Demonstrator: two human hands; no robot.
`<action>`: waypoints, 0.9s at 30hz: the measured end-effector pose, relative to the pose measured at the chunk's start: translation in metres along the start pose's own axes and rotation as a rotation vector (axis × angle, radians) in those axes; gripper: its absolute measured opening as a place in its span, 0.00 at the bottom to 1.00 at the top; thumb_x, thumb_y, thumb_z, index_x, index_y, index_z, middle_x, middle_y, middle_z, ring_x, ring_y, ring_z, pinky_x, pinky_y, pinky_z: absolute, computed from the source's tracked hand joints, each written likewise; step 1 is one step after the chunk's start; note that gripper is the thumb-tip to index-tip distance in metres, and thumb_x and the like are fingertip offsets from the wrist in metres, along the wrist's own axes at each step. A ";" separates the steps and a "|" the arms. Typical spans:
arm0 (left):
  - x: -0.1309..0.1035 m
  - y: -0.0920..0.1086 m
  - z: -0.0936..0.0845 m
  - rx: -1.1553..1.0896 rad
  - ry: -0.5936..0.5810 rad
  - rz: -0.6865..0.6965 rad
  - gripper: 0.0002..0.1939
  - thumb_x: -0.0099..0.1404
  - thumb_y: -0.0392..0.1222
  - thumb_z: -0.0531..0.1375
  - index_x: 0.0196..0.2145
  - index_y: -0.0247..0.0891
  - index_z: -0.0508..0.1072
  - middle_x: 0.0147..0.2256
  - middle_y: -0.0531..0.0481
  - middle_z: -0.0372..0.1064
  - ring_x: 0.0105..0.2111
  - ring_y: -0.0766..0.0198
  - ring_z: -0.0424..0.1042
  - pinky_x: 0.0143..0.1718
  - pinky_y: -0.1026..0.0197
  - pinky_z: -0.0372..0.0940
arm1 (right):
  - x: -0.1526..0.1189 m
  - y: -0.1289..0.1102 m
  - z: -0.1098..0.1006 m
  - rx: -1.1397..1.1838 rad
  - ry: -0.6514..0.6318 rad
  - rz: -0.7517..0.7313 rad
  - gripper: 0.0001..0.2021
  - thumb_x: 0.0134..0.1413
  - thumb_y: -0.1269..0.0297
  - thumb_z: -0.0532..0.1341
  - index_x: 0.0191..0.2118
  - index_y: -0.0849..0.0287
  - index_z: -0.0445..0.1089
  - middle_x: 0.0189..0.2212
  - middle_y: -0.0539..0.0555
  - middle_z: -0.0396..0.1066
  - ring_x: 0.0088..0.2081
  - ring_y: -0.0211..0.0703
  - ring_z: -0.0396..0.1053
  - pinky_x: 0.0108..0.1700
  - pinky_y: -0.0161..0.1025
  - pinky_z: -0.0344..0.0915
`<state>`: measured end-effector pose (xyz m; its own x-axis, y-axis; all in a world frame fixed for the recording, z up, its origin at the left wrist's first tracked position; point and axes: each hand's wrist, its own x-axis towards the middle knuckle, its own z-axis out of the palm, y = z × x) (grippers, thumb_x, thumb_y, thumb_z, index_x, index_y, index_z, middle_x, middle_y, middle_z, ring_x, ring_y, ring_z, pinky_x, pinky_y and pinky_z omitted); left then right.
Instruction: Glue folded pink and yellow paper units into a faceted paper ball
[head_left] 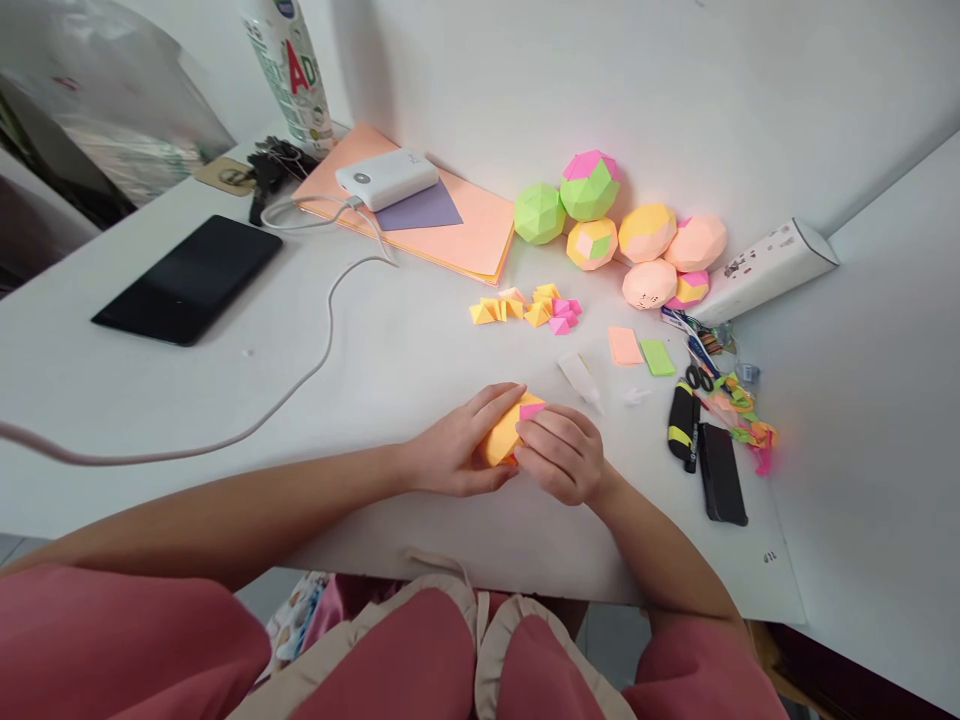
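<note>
Close to the table's front edge, a folded paper ball (501, 437), orange with a pink patch, is held between both hands. My left hand (466, 440) wraps its left side, thumb below and fingers over the top. From the right, my right hand (562, 452) closes its curled fingers on the ball near the pink patch. Parts of the ball are hidden by the fingers. Just beyond the hands lies a white glue tube (579, 380) with a narrow tip. Farther back sit several small folded orange pieces (499, 308) and pink pieces (564, 315).
Finished-looking paper balls (540, 213) lean by the wall. Peach slips (625, 346), green slips (657, 357), scissors (699, 377), a cutter (682, 420) and a black case (721, 475) lie right. A tablet (189, 280), power bank (388, 178) with cable (330, 330), and spray can (292, 75) stand left.
</note>
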<state>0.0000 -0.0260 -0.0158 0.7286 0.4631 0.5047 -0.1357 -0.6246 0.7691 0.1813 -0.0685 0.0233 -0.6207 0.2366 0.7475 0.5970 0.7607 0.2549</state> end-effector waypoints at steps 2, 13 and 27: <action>0.000 0.001 -0.002 -0.068 -0.009 0.028 0.42 0.59 0.40 0.58 0.64 0.41 0.39 0.57 0.35 0.51 0.55 0.47 0.56 0.53 0.43 0.58 | 0.003 0.001 -0.002 0.031 0.002 0.030 0.07 0.51 0.74 0.57 0.28 0.55 0.60 0.28 0.51 0.71 0.35 0.38 0.68 0.34 0.38 0.70; 0.002 -0.003 -0.012 -0.941 0.047 -0.512 0.21 0.64 0.48 0.54 0.53 0.41 0.65 0.49 0.42 0.66 0.49 0.53 0.66 0.49 0.49 0.62 | 0.007 -0.001 -0.010 0.301 0.041 0.225 0.11 0.51 0.77 0.56 0.25 0.53 0.60 0.29 0.45 0.75 0.33 0.39 0.63 0.31 0.39 0.65; 0.011 0.003 -0.014 -1.180 0.176 -0.656 0.25 0.51 0.31 0.66 0.48 0.40 0.68 0.32 0.53 0.71 0.33 0.64 0.72 0.37 0.59 0.68 | 0.003 0.007 -0.002 0.452 -0.049 0.895 0.13 0.54 0.75 0.53 0.45 0.57 0.61 0.40 0.58 0.70 0.43 0.43 0.69 0.44 0.48 0.68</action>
<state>-0.0015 -0.0134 -0.0026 0.7980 0.5933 -0.1053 -0.3538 0.6028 0.7151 0.1851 -0.0636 0.0287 -0.0641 0.8509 0.5214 0.6114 0.4464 -0.6534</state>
